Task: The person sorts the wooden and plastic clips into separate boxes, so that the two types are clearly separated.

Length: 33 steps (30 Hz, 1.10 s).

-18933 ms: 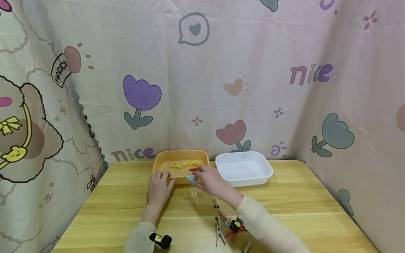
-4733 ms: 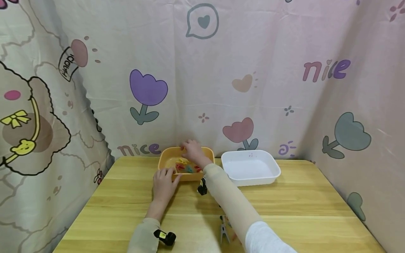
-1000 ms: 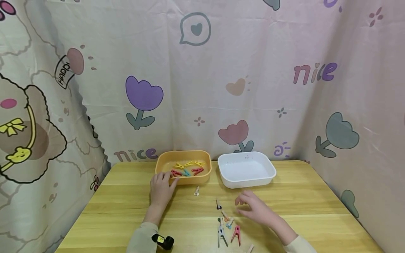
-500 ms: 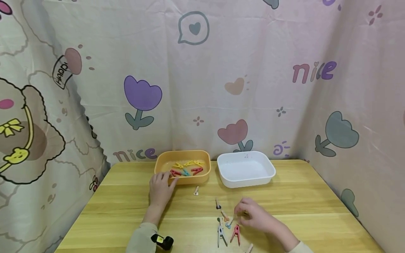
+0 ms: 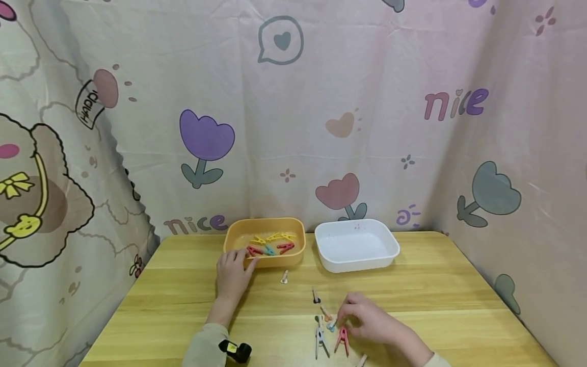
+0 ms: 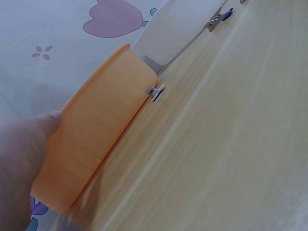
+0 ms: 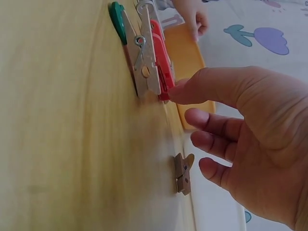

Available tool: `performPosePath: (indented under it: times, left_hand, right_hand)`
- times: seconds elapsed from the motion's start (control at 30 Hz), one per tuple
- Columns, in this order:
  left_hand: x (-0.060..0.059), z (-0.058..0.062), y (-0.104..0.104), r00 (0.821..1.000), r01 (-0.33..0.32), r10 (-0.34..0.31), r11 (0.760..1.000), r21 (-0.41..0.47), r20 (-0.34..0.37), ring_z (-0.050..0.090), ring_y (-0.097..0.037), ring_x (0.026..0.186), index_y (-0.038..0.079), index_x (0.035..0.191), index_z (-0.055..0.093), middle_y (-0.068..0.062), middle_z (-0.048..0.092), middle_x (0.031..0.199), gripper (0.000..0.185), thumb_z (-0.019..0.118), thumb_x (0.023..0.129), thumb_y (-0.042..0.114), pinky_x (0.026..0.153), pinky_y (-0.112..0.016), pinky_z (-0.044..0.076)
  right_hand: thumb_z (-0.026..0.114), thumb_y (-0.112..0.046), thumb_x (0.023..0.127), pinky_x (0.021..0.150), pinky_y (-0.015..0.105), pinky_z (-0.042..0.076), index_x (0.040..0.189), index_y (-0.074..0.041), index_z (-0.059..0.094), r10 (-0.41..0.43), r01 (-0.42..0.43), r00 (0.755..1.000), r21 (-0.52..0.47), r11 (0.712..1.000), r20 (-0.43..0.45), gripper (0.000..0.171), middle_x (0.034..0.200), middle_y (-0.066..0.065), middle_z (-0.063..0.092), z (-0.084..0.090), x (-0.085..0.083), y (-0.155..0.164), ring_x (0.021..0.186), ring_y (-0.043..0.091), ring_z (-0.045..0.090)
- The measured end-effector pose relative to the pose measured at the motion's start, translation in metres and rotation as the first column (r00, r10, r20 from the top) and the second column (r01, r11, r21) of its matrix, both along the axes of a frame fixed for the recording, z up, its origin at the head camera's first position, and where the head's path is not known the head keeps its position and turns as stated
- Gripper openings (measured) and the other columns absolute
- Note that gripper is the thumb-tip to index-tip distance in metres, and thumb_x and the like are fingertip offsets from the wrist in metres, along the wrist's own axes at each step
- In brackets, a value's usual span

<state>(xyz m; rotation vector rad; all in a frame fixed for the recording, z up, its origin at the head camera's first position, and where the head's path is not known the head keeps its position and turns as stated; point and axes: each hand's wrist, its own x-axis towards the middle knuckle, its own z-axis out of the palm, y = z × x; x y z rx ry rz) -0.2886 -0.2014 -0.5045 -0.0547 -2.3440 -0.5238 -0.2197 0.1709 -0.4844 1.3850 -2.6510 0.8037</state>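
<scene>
On the wooden table, backed by a pink curtain printed with tulips, two shallow tubs stand side by side along the far edge: an orange tray holding yellow, red and blue clothespins, and a white tray to its right. A small pale clip lies alone just in front of the orange tray, and a dark clip lies a little nearer the person. Closer still sits a loose cluster: a small orange and blue pair, a grey-and-green clothespin and a red clothespin just beside it. A wooden clip lies apart from these, near the right hand's lower fingers.

The left hand rests against the orange tray's near left corner, fingers relaxed along its wall and thumb on the rim, as the left wrist view shows.

The right hand hovers low at the cluster, fingers loosely extended. Its thumb tip touches the end of the red clothespin in the right wrist view, while the other fingers are clear of it; nothing is gripped. The grey-and-green clothespin lies touching the red one on the side away from the hand.
</scene>
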Motion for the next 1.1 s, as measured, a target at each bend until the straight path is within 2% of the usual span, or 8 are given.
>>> performPosePath:
  times: [0.23,0.4,0.6,0.8,0.93,1.1]
  left_hand:
    - [0.001,0.0006,0.0002,1.0,0.006,-0.006,1.0,0.007,-0.016,0.052,-0.032,0.087,0.007,0.096,0.065,-0.012,0.061,0.09,0.033,0.077,0.083,0.035,0.087,-0.047,0.04]
    - [0.0005,0.0006,0.0001,0.999,0.007,-0.007,1.0,-0.002,-0.051,0.053,-0.033,0.086,0.007,0.094,0.065,-0.013,0.061,0.089,0.033,0.079,0.08,0.033,0.085,-0.048,0.041]
    - [0.0,-0.0003,-0.0001,0.998,0.007,-0.007,1.0,-0.007,-0.058,0.053,-0.033,0.086,0.006,0.094,0.065,-0.013,0.06,0.088,0.034,0.08,0.08,0.033,0.084,-0.048,0.041]
    - [-0.0005,0.0001,0.0006,0.999,0.008,-0.008,1.0,-0.002,-0.046,0.053,-0.033,0.086,0.006,0.095,0.065,-0.013,0.061,0.089,0.033,0.079,0.081,0.033,0.085,-0.047,0.04]
    - [-0.0008,-0.0001,0.001,0.998,0.017,-0.017,1.0,-0.005,-0.064,0.053,-0.033,0.086,0.006,0.094,0.065,-0.013,0.061,0.088,0.033,0.079,0.08,0.032,0.084,-0.047,0.04]
    - [-0.0005,-0.0004,0.0009,0.997,0.017,-0.018,1.0,-0.005,-0.07,0.053,-0.033,0.085,0.005,0.094,0.065,-0.013,0.061,0.088,0.034,0.079,0.08,0.033,0.084,-0.048,0.04]
  right_hand:
    - [0.074,-0.003,0.072,0.078,0.021,0.046,0.089,-0.026,0.069,0.0,0.001,1.0,0.033,0.999,-0.008,0.029,0.094,-0.013,0.054,-0.0032,-0.0014,0.0009,0.093,0.002,0.047]
    - [0.077,-0.006,0.071,0.077,0.02,0.044,0.087,-0.025,0.069,0.001,0.001,1.0,0.054,0.999,-0.022,0.026,0.093,-0.013,0.054,-0.0032,-0.0011,0.0012,0.091,0.0,0.044]
    - [0.078,-0.009,0.071,0.073,0.017,0.042,0.084,-0.026,0.068,-0.015,0.014,1.0,0.069,0.998,0.016,0.024,0.092,-0.014,0.053,-0.0024,0.0002,0.0029,0.088,-0.002,0.04]
    - [0.078,-0.011,0.073,0.073,0.018,0.043,0.083,-0.028,0.068,-0.035,0.033,0.999,0.071,0.997,0.037,0.023,0.093,-0.015,0.053,-0.0024,0.0011,0.0038,0.089,-0.001,0.041]
    - [0.078,-0.013,0.075,0.074,0.019,0.043,0.084,-0.029,0.067,-0.048,0.044,0.997,0.069,0.997,0.055,0.021,0.093,-0.015,0.053,0.0014,0.0018,0.0034,0.089,-0.001,0.043]
    - [0.078,-0.012,0.074,0.076,0.021,0.046,0.083,-0.028,0.067,-0.043,0.043,0.999,0.05,0.998,0.01,0.021,0.094,-0.013,0.054,0.0054,0.002,0.0033,0.09,0.0,0.046]
